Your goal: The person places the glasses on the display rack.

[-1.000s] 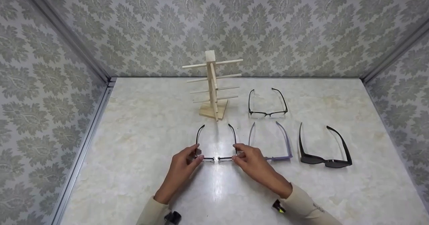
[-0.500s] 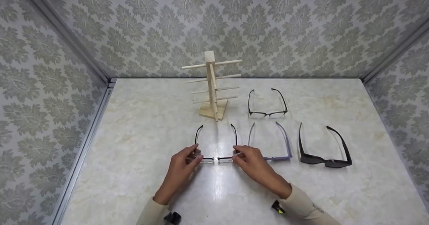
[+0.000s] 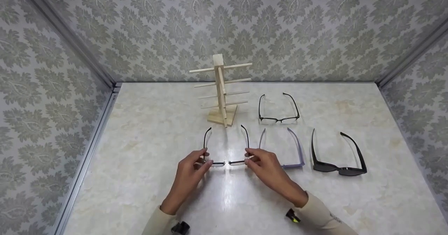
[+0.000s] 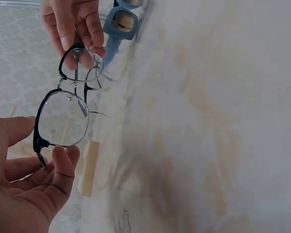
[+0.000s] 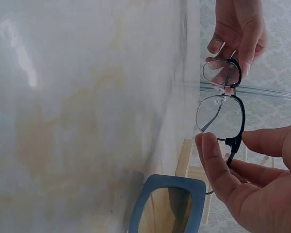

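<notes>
Both hands grip one pair of black half-rim eyeglasses (image 3: 237,162) by its outer corners, temples unfolded and pointing away from the person. My left hand (image 3: 191,168) pinches the left hinge end between thumb and fingers. At the opposite hinge, my right hand (image 3: 267,166) does the same. In the left wrist view the eyeglasses (image 4: 63,119) are raised above the table, their clear lenses and silver bridge showing. The right wrist view shows the thumb and fingers around the near corner of the eyeglasses (image 5: 237,121).
A wooden display stand (image 3: 219,84) with several pegs stands behind the hands. Purple-blue framed glasses (image 3: 299,151) lie just right of the right hand, black sunglasses (image 3: 339,168) farther right. Black-framed eyeglasses (image 3: 279,119) lie behind them. Patterned walls (image 3: 245,25) enclose the table.
The held eyeglasses have risen slightly and shifted a little away from the person, and both hands moved with them. The stand and the other glasses stay in place.
</notes>
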`<state>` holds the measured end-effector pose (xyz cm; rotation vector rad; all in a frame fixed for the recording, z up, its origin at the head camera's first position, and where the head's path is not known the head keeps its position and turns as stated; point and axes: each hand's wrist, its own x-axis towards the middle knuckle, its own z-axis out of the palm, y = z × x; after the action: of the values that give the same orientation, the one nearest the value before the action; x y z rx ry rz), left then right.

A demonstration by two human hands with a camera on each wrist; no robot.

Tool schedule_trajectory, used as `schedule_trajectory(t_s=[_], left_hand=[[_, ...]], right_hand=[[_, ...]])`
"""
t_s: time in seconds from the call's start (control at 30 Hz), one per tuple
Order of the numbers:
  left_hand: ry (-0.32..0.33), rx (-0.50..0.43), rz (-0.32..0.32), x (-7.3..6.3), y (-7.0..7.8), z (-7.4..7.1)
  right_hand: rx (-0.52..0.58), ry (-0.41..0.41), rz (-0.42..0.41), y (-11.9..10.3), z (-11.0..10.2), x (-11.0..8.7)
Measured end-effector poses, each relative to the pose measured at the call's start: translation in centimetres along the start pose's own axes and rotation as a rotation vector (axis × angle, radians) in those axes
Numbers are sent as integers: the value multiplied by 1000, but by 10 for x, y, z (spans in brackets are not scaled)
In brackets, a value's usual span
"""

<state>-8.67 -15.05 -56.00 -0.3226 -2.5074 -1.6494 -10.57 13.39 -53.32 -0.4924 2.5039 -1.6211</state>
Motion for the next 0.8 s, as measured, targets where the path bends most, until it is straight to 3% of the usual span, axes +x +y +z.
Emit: schedule_trajectory(t_s=[0.37,0.8], left_hand=[[35,-5,30,9,16,-2],[78,1,85,22,25,0]], right_hand=[[19,36,-45,-5,-10,4],[45,20,3,-16,-26,16]])
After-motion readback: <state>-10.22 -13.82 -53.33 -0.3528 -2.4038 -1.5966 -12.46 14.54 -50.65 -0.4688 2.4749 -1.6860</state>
